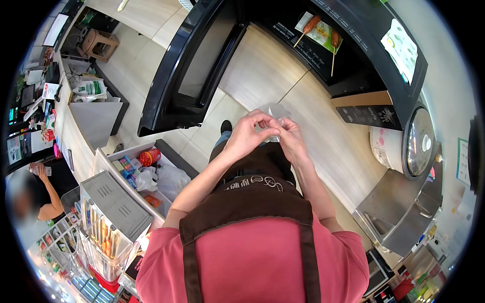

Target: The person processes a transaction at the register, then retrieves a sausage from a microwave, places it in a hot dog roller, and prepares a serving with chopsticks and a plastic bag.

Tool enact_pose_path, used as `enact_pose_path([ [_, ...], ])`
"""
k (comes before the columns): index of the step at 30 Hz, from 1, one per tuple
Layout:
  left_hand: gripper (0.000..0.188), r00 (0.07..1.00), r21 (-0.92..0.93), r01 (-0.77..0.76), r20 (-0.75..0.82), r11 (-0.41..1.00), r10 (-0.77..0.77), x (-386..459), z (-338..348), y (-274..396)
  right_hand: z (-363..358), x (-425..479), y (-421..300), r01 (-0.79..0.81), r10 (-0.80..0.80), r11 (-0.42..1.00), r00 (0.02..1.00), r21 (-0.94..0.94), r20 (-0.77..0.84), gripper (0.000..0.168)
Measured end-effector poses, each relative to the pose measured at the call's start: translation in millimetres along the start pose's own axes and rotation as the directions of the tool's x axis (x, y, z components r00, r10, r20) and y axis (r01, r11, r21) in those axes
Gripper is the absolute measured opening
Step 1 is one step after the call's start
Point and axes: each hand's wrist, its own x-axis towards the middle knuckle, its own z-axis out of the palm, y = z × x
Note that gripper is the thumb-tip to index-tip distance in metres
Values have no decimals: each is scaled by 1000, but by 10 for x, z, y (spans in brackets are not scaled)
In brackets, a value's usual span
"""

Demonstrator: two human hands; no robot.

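In front of my brown apron [246,200], both hands hold a thin piece of transparent plastic [279,110], maybe a small bag or a disposable glove; its exact shape cannot be told. My left hand [252,130] pinches it between thumb and fingers. My right hand [291,139] grips it from the other side, and the fingertips of both hands meet. Beyond them stands a black microwave oven [394,41] with its door [197,64] swung out. Two sausages on sticks [311,25] [335,38] lie on printed paper bags [321,34] on a black surface behind that door.
A white cooker [390,147] with a glass lid and a steel unit [394,212] stand along the right wall. At left, an open drawer [163,200] holds packets and plastic bags. A lit sausage warmer [113,204] is at lower left. Another person [53,189] stands past the counter.
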Motion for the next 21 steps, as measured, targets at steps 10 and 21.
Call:
enact_pose_path([
  [10, 10, 978, -391, -55, -208, 919, -30, 128, -93, -303, -345, 325, 27, 411, -498, 813, 858, -413, -128, 16],
  [21, 59, 933, 222, -98, -320, 970, 168, 15, -80, -205, -125, 600, -299, 476, -647, 661, 753, -580, -119, 24],
])
